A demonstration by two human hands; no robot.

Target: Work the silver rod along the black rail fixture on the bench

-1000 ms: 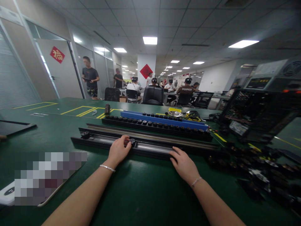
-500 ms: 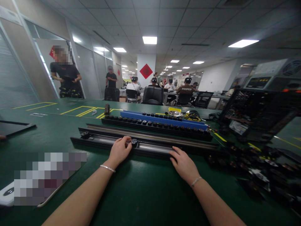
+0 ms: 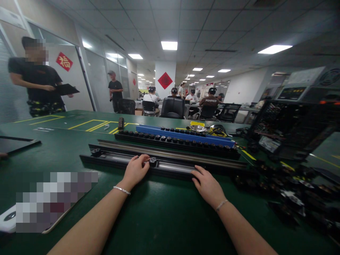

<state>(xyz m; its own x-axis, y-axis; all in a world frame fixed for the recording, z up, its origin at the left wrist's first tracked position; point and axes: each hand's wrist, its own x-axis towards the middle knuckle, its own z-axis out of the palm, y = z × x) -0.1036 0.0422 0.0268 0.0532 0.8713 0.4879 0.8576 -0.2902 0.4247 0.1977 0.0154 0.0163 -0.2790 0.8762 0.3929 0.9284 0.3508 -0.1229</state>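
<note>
My left hand (image 3: 136, 170) has its thumb and fingers bent together at a small black block (image 3: 153, 162), which sits inside a long black rail (image 3: 106, 158) with a shiny grey inner strip. My right hand (image 3: 209, 186) grips the front edge of the same rail towards its right end, fingers over the rim and thumb in front. At the rail's left end sits another small black block (image 3: 96, 152). Right behind, a second black rail (image 3: 170, 153) lies parallel. The fingertips of both hands are partly hidden.
Farther back lie a row of black parts (image 3: 170, 139) and a blue rail (image 3: 186, 135). Dark parts (image 3: 287, 191) are heaped at right, below an open computer case (image 3: 276, 124). A blurred-out phone (image 3: 10, 216) lies front left. People stand and sit beyond the table.
The small black block by my left hand has shifted slightly right along the rail. Both my hands stay almost in place. In the background, two standing people have moved left.
</note>
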